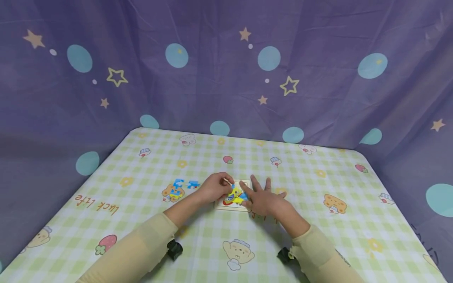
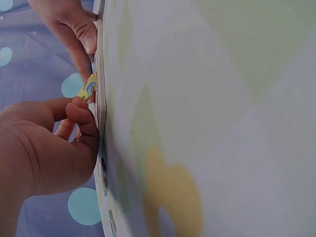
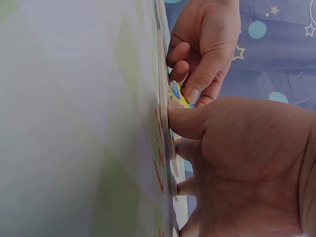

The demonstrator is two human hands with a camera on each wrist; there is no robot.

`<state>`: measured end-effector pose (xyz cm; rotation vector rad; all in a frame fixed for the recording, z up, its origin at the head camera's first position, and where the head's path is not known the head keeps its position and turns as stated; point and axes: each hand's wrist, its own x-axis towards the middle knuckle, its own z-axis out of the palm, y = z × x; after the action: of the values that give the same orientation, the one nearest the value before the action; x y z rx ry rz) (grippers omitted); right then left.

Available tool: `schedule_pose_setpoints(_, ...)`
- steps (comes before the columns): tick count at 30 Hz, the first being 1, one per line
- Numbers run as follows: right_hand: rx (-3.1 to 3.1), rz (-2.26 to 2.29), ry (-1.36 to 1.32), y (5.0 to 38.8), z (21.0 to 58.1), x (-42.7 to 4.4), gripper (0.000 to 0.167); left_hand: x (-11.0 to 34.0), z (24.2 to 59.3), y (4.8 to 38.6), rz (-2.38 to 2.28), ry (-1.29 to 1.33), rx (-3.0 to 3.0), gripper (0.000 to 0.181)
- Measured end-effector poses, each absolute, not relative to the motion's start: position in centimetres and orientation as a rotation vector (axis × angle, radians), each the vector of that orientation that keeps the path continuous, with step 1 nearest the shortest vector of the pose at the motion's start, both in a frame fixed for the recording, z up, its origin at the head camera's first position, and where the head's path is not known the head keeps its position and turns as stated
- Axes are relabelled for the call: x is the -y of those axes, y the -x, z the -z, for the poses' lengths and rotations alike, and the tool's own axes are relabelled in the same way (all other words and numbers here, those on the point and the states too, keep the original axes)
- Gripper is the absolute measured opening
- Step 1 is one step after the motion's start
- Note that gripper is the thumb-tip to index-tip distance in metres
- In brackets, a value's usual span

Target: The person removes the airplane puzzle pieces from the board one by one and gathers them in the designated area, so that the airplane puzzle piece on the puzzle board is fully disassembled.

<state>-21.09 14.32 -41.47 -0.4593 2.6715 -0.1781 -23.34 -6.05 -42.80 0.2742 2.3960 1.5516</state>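
Centrally on the checked tablecloth (image 1: pixel 283 173), a person worked with both hands over a small wooden puzzle board (image 1: pixel 230 208) that bore a picture in yellow, blue and red. The left hand (image 1: pixel 216 186) pinched a yellow-and-blue puzzle piece (image 2: pixel 88 89) between its thumb and forefinger, the other fingers curling in behind. That piece stood tilted over the board; whether its lower edge fully touched the surface could not be told. The right hand (image 1: pixel 266 200) was spread wide, palm down, its thumb on the near part of the board just beside the piece and its forefinger reaching across the board's right side, while the outer fingers splayed beyond it. To the left of the board, three loose pieces (image 1: pixel 193 184) with much blue on them lay near one another on the cloth, one of them over a printed bear. Pale yellow sleeves (image 1: pixel 141 239) covered both forearms, with a black device (image 1: pixel 174 249) at each wrist. Behind the table hung a purple curtain (image 1: pixel 226 23) patterned with stars and light-blue dots.
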Motion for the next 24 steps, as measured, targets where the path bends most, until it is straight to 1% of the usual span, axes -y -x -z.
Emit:
schedule_pose_setpoints(16, -2.669, 0.179, 0.451, 21.16, 41.41, -14.33, 0.068, 5.97, 42.75, 23.12, -1.554, -0.245, -2.433, 0.007)
schedule_pose_setpoints(21, -2.666, 0.178, 0.454, 21.21, 41.43, -14.37, 0.068, 6.13, 42.54, 23.01, -1.569, -0.236, -2.430, 0.008)
schedule_pose_setpoints(24, -2.666, 0.179, 0.457, 21.24, 41.44, -14.44, 0.068, 6.24, 42.41, 22.97, -1.570, -0.236, -2.427, 0.011)
